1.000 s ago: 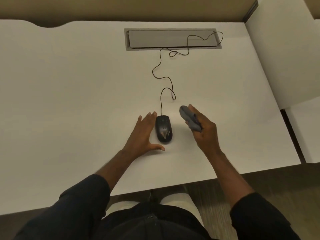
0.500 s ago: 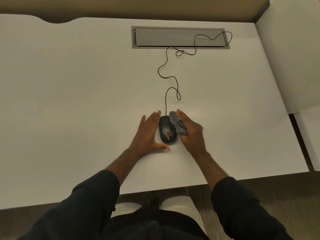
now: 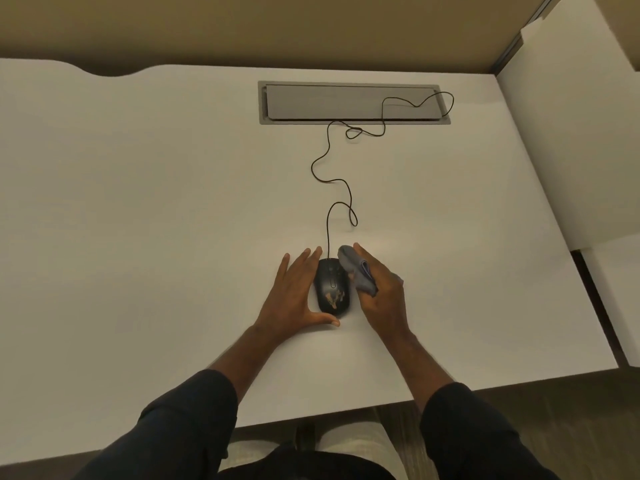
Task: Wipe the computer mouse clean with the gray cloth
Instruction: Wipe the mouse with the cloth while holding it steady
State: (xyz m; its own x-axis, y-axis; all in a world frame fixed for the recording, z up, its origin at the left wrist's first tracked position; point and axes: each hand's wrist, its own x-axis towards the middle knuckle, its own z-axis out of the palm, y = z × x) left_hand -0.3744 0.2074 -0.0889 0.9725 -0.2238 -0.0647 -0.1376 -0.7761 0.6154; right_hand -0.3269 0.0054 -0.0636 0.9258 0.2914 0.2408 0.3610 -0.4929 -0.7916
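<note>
White desk [image 3: 138,237] fills most of the view; beige partition wall [image 3: 277,26] behind it, a second white surface [image 3: 581,150] adjoining on the right. Gray rectangular cable hatch [image 3: 353,102] set into the desk near the far edge. Thin black cord [image 3: 313,168] runs from the hatch in loose loops down to the front of the mouse.

Dark sleeves [image 3: 467,431] on both forearms at the bottom of the view.

Left hand [image 3: 294,296] lies flat on the desk, fingers straight and close together along the left side of the mouse, thumb stretched across just below its rear end. Right hand [image 3: 384,296] sits just right of the mouse, fingers wrapped around the folded gray cloth [image 3: 356,271].

Black computer mouse [image 3: 331,287] rests on the desk between the two hands, near the front edge; brownish smears on its back half. The cloth's upper end sits at the mouse's front right edge; actual contact cannot be confirmed.
</note>
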